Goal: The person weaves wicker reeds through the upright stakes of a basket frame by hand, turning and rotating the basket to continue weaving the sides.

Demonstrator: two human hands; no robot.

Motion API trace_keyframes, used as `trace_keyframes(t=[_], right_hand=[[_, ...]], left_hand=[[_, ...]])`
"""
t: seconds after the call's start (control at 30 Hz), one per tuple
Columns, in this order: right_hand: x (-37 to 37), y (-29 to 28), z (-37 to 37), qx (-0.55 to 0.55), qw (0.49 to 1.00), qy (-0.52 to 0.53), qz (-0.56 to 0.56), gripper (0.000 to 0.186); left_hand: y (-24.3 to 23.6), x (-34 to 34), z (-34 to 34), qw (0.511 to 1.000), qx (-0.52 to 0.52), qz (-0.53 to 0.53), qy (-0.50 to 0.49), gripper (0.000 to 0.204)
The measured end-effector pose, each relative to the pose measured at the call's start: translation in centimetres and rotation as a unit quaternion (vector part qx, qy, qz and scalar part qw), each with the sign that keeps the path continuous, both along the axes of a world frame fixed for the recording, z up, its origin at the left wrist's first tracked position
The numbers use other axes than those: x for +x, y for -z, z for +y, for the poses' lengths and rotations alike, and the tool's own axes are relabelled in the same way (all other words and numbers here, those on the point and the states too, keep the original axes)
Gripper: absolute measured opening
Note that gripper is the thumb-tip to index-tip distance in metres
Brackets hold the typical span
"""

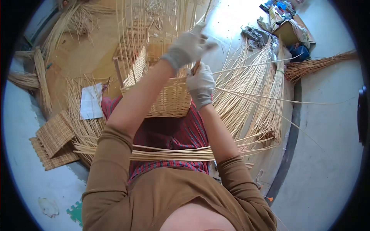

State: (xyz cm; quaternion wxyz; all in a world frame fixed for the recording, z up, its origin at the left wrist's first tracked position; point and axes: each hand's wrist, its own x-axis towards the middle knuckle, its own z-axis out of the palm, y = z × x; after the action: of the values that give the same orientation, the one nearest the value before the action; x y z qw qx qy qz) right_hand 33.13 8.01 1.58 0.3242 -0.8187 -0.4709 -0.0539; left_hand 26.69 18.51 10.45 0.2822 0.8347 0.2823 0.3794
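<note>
1. On our lap, over the floor, sits the half-woven wicker basket [169,98], its uprights rising away from us.
2. Our right hand [201,82] is clamped on a thin willow rod [269,99] at the basket's right rim; the rod runs out rightward.
3. Our left hand [189,46] hovers just above, fingers loosely curled; we cannot tell whether it holds anything.
4. Behind our hands, the rim is hidden.

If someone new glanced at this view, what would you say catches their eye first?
Probably the half-woven wicker basket at the centre, resting on the person's lap, with both gloved hands at its rim: the left hand raised above it, the right hand gripping an upright stake. Next, the big bundle of pale willow rods fanned across the floor to the right.
</note>
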Motion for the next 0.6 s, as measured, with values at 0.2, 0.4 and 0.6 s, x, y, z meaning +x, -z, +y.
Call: trace_keyframes(t=[0.2,0.4,0.6], right_hand=[[2.8,0.0,0.1,0.005,0.996,-0.011,0.089,0.029],[-0.7,-1.9,-3.7,0.254,0.966,-0.048,0.014,0.033],[-7.7,12.9,-13.0,-0.006,0.833,-0.237,0.5,0.028]], left_hand=[[-1.8,-6.1,-3.1,0.964,0.1,-0.245,-0.03,0.056],[12.7,-20.0,-1.6,0.884,-0.128,-0.396,-0.215,0.04],[15.9,-18.8,0.6,0.877,-0.337,-0.329,-0.096,0.029]])
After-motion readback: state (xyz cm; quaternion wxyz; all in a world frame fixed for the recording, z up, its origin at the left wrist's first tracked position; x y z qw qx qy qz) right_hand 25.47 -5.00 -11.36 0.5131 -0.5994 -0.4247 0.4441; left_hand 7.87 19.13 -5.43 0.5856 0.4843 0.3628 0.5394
